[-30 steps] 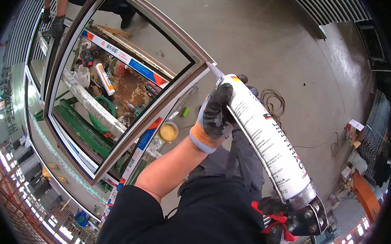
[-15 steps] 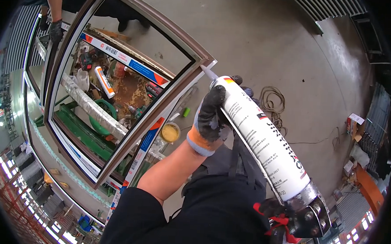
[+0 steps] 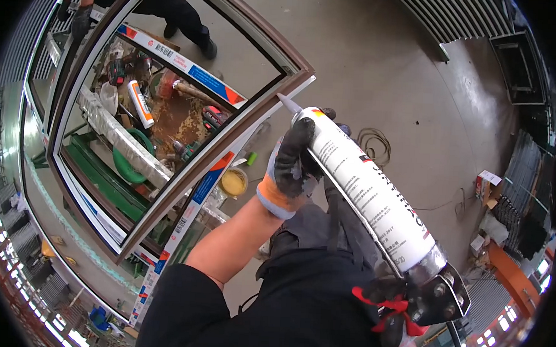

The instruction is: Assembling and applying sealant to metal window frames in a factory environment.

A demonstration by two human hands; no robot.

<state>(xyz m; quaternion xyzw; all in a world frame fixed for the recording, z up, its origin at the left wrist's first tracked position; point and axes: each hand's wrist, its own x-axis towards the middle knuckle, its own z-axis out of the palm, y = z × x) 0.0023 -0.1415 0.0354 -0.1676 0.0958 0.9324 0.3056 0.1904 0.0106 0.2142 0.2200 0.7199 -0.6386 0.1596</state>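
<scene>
One of the pair, the left hand (image 3: 294, 163), gloved in black and orange, is closed round the front of a white cartridge (image 3: 372, 194), just behind its nozzle (image 3: 289, 104). The right hand (image 3: 394, 335), gloved too and partly hidden, grips the rear of the caulking gun (image 3: 440, 298), where red strips (image 3: 387, 305) hang; how hard it squeezes cannot be told. The cartridge lies aslant in front of the person's body, nozzle toward the upper left.

The step in hand looks like lining the tip up with the joint near one corner of a brown window frame (image 3: 268, 27). The tip overlaps the frame's bar there; whether it touches cannot be told. The next move seems to call for a steady left hand to guide the tip and an even squeeze from the right.

The frame stands tilted, brown outside with a black inner edge; whether glass fills it is unclear. Through it show a white-and-orange tube (image 3: 141, 104), a power drill (image 3: 115, 71) and a pale wrapped pole (image 3: 128, 144). A tub of yellow paste (image 3: 233, 182) sits near the left forearm. Farther off, at the upper left, is a co-worker's gloved hand (image 3: 81, 22) beside the frame.
</scene>
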